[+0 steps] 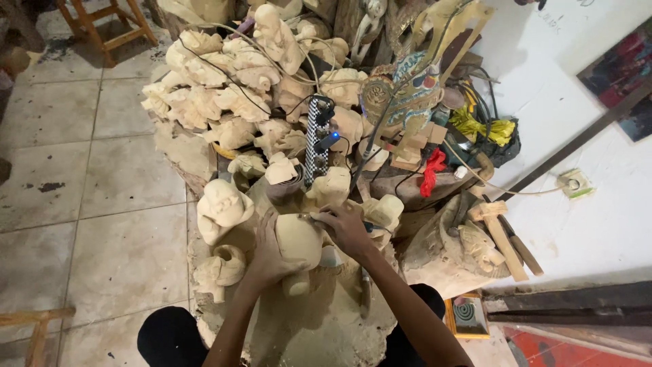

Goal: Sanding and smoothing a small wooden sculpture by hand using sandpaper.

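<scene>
A pale, rounded wooden carving (299,241) sits in front of me among sawdust. My left hand (268,251) wraps around its left side and steadies it. My right hand (346,228) grips a thin rotary carving tool (314,217) with its tip against the top of the carving; a dark cable runs from the tool away to the right. Both forearms reach in from the bottom of the view.
Several unfinished pale carvings (224,102) pile up behind. A black power strip (317,139) with plugged cables stands upright in the middle. A painted carved figure (414,88), yellow and red rags, wood blocks (499,234) lie right. Tiled floor (88,204) spreads left, with a wooden stool (102,24).
</scene>
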